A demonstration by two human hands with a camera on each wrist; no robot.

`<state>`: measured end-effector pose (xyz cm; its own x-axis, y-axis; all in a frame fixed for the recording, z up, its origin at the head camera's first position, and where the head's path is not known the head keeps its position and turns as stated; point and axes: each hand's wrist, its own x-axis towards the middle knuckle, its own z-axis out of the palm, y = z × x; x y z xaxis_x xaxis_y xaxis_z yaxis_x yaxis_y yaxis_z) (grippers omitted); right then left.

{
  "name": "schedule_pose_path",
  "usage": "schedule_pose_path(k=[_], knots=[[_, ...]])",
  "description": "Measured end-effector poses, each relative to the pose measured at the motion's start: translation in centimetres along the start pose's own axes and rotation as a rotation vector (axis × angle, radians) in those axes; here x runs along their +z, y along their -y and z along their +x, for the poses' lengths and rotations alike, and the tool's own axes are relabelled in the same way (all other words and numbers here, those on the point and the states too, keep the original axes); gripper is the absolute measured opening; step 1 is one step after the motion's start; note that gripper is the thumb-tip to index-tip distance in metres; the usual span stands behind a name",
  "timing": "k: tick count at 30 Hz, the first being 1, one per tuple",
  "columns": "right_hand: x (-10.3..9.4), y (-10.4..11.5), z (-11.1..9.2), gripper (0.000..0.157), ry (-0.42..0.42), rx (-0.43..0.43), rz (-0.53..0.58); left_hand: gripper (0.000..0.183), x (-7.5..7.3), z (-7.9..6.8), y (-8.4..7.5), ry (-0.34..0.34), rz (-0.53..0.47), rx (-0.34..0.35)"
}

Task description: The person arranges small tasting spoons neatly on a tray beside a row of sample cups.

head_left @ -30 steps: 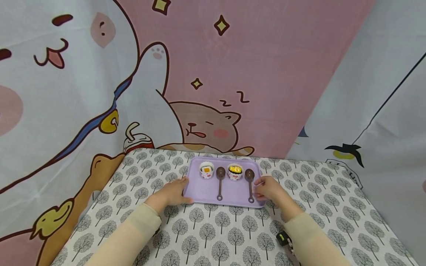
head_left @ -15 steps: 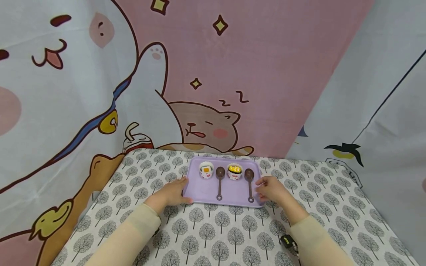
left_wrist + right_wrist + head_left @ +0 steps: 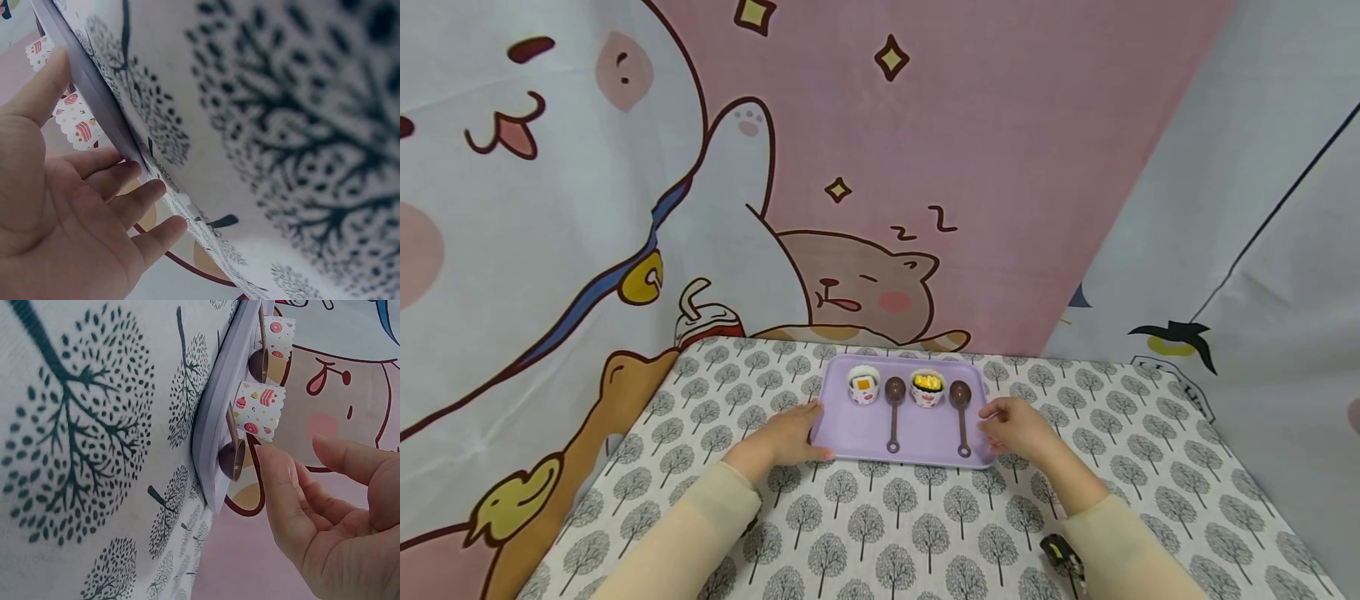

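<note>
A lilac tray (image 3: 857,432) lies on the table. On it are a paper cup with a white top and orange square (image 3: 863,387), a brown spoon (image 3: 893,410), a paper cup with a yellow top (image 3: 928,390) and a second brown spoon (image 3: 962,417). My left hand (image 3: 784,437) touches the tray's left edge, fingers spread along its rim, thumb by the front corner. Beside the tray's right edge is my right hand (image 3: 1018,429). In the right wrist view its thumb and index finger stand apart, with nothing between the fingertips (image 3: 269,462).
A white tablecloth (image 3: 895,525) with grey trees covers the table. Behind it hangs a cartoon-printed backdrop (image 3: 1000,167). A small black device (image 3: 1060,552) is at the right wrist.
My right hand has moved slightly to the right, away from the nearer spoon. My left hand stays at the tray's left edge, and the tray's contents keep their arrangement.
</note>
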<state>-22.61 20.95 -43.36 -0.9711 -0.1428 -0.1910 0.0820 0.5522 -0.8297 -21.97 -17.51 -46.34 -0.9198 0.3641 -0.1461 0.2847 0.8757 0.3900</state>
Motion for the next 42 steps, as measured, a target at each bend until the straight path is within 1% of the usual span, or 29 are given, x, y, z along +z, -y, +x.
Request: schedule_pose_path(k=[5,12,17,23,29,36,42], knots=[[-0.2,0.1,-0.4,0.026,-0.009,-0.062,-0.074,0.092,-0.2,-0.2,-0.1,-0.011,0.005,0.006],[-0.5,-0.1,-0.7,0.023,-0.051,-0.134,-0.201,0.089,0.1,-0.3,-0.1,-0.016,0.018,0.003],[-0.9,-0.1,-0.9,0.025,-0.074,-0.189,-0.27,0.085,0.1,-0.3,-0.1,-0.048,0.041,0.016],[-1.3,0.0,-1.4,0.027,-0.101,-0.233,-0.345,0.078,-0.1,-0.6,-0.7,-0.119,0.048,0.059],[-1.4,-0.3,-1.7,0.025,-0.194,-0.336,-0.451,0.068,-0.5,-1.1,-1.3,-0.21,0.055,0.096],[-1.2,-1.1,-1.7,0.026,-0.296,-0.425,-0.51,0.06,-0.3,-1.2,-0.7,-0.296,0.113,0.101],[-1.9,-1.7,-2.1,0.024,-0.386,-0.482,-0.566,0.057,-0.6,-1.6,-0.4,-0.373,0.138,0.128]])
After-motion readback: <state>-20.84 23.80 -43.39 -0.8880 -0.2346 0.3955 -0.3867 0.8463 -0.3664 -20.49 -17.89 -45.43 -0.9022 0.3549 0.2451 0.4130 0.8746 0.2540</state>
